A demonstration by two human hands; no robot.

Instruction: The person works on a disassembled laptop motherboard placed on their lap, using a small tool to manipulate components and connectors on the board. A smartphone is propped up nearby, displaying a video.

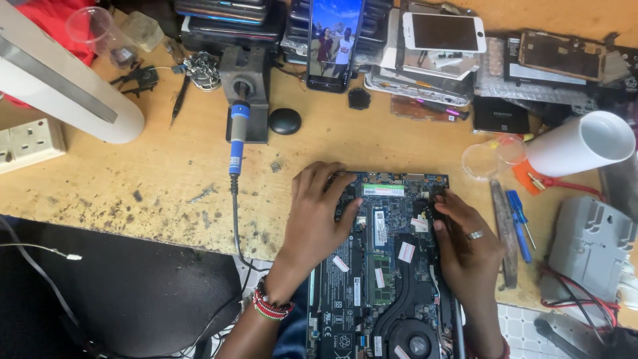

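An opened laptop [389,266] lies bottom-up on the wooden bench, its blue circuit board, black battery and round fan exposed. My left hand [319,213] rests flat on the board's upper left corner, fingers spread, with a beaded bracelet on the wrist. My right hand [468,246], wearing a silver ring, presses its fingertips on the board's right edge near a black part. Neither hand holds a tool.
A blue-handled soldering iron [236,143] sits in its black stand, its cable trailing down. Stacked phones [332,40] and phone parts line the back. A white cup [585,143], clear plastic cup [492,158], blue screwdriver [518,223], grey box [588,246] and wall socket [30,143] lie around.
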